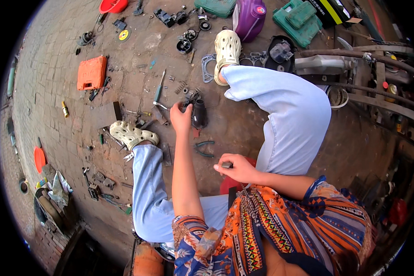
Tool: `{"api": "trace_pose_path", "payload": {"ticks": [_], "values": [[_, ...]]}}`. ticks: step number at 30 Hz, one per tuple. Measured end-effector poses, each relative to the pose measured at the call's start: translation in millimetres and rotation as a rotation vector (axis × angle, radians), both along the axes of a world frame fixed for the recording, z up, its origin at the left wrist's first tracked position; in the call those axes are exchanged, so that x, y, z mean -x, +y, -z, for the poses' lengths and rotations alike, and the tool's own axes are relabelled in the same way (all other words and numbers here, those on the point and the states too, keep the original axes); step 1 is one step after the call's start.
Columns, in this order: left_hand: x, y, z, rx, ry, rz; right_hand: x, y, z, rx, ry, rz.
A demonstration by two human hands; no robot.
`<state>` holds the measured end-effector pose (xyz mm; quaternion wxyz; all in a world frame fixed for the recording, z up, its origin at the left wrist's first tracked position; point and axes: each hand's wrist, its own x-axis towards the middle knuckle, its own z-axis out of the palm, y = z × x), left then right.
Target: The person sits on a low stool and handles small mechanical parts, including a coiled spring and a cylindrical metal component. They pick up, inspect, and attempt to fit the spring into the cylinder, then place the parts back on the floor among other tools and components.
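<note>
Both hands are seen above an oily concrete floor (pixel 244 124) strewn with parts. A small dark metal piece (pixel 226 164) is pinched between thumb and fingers of the right hand (pixel 237 169), which is held closed near the lap, above a red seat (pixel 229 185). The left hand (pixel 181 117) is stretched forward with its fingers curled around something small; what is gripped cannot be made out, as it is hidden by the fingers. Just beside that hand a black cylinder (pixel 199 113) is stood upright on the floor, with a spring (pixel 181 86) and a screwdriver (pixel 159 91) a little farther off and a pair of pliers (pixel 204 148) lying nearer the knees. Several slips can be judged likely. The cylinder could be knocked over by the left knuckles, since it is stood so close to them. The small piece could be dropped from the right fingertips and lost among the scattered bits, being held by so narrow a pinch. Loose parts near the sandal (pixel 131 134) could be kicked away if a foot is shifted, and grip on either piece may be weakened by grease.
</note>
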<state>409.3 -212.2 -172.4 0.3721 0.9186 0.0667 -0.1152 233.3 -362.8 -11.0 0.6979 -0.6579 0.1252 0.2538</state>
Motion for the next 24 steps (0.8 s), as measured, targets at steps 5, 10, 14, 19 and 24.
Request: {"api": "trace_pose_path", "payload": {"ticks": [5,10,14,19,24], "values": [[-50.3,-55.6,29.8,-0.499,0.247,0.201,3.9,6.8,9.2,0.133,0.071,0.000],[-71.2,-89.5,55.7,-0.824,0.474,0.475,-2.6,1.5,3.6,0.030,0.036,-0.042],[-78.4,-101.8,91.0,-1.027,0.603,0.495,-2.8,3.6,2.8,-0.010,0.079,-0.078],[-76.8,-96.6,99.9,-0.986,0.553,0.467,0.4,1.7,5.8,0.007,0.058,-0.070],[-84.4,-65.5,52.3,-0.616,0.507,0.360,-2.6,-1.5,-2.3,0.005,0.029,-0.075]]}}
